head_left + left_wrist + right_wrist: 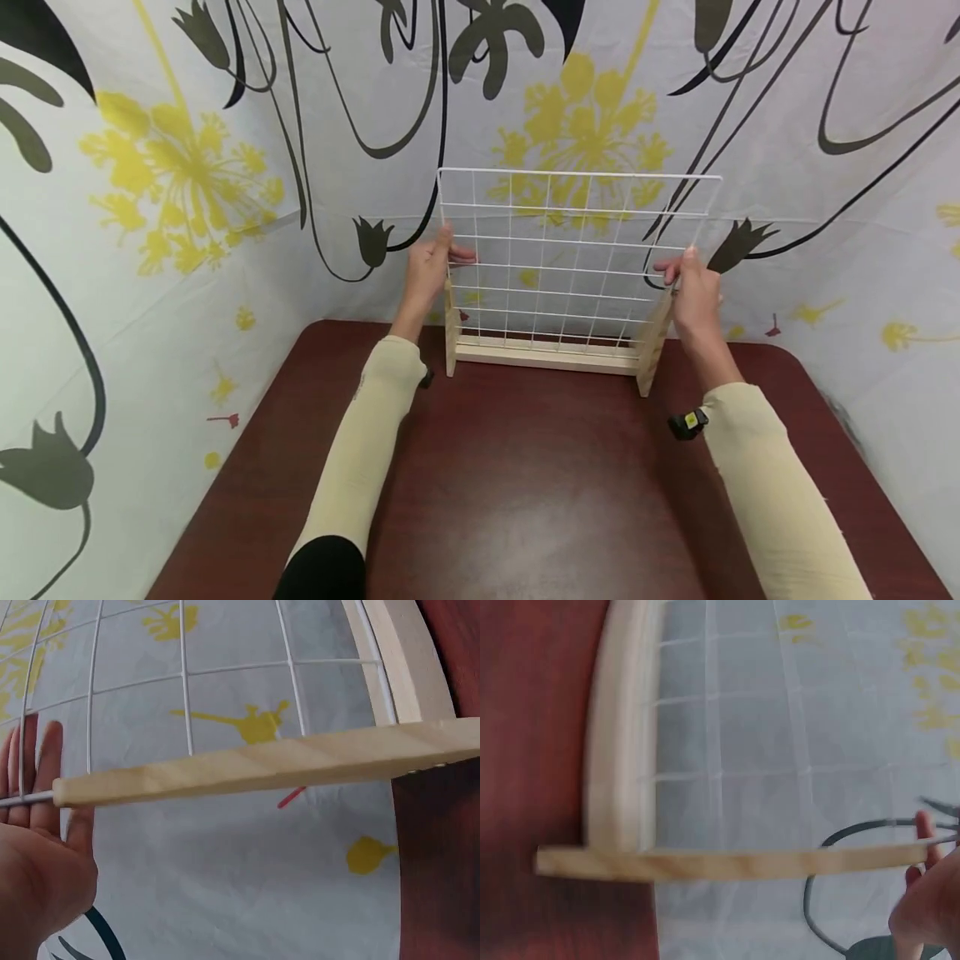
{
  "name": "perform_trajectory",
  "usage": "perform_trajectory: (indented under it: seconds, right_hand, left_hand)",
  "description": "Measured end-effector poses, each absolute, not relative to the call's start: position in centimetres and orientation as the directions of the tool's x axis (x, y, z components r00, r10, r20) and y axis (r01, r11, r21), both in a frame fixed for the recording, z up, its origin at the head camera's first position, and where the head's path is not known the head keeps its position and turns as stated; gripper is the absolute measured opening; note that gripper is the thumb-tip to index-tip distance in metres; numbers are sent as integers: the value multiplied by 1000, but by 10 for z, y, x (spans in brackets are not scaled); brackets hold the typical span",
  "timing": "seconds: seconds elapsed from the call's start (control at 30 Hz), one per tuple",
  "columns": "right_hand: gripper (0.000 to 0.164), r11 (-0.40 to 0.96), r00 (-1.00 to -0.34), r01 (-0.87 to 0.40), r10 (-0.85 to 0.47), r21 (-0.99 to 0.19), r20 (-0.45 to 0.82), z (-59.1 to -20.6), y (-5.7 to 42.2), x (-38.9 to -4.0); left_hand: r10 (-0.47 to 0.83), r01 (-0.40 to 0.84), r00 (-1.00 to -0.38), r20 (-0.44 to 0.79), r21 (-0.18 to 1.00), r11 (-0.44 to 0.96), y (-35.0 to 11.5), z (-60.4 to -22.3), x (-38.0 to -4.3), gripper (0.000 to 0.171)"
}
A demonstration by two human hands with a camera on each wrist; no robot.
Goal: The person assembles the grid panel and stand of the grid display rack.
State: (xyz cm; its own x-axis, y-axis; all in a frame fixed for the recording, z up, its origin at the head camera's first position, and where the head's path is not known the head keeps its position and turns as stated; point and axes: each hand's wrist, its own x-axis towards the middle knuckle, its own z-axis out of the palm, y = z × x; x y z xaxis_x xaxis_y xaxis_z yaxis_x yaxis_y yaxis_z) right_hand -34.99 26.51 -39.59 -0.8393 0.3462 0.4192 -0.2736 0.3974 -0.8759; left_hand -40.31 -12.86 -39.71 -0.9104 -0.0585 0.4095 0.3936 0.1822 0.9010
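A white wire grid (567,173) stands upright in a pale wooden frame, whose bottom bar (547,357) joins two side uprights, the left (450,321) and the right (655,342). My left hand (429,271) holds the grid's left edge just above the upright, thumb in front and fingers behind the wires. On the opposite edge, my right hand (695,300) grips the grid near the top of the right upright. In the left wrist view the wooden upright (262,757) ends beside my palm. The right wrist view is blurred and shows only part of that hand.
The frame is at the far end of a dark red-brown table (510,483) with rounded back corners. Behind and beside it hangs a white cloth (247,358) printed with yellow, grey and black plants.
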Motion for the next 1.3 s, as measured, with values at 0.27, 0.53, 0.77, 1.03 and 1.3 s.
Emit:
perform_trajectory:
  seconds: [0.27,0.53,0.77,1.03,1.3]
  right_hand:
    - [64,331,-831,-326,347,-886,435,-406,263,-354]
    - [64,350,-814,-219,450,-911,368,-402,263,-351]
    - [65,410,-822,-264,377,-873,426,-400,269,-357]
    - [64,381,-835,-266,368,-885,409,-398,274,-354]
    - [61,210,-962,-204,140,-956,236,-387,279,-338]
  left_hand:
    - [-65,440,-890,452,887,140,-126,-406,-405,68]
    - [-60,414,-909,412,910,-24,-114,-407,-414,61]
    - [-100,429,-902,421,899,-85,-110,-412,-419,61]
    - [-65,406,-914,402,909,-94,-107,-413,-417,56]
    - [-62,394,-918,392,919,-19,-117,-404,-406,53]
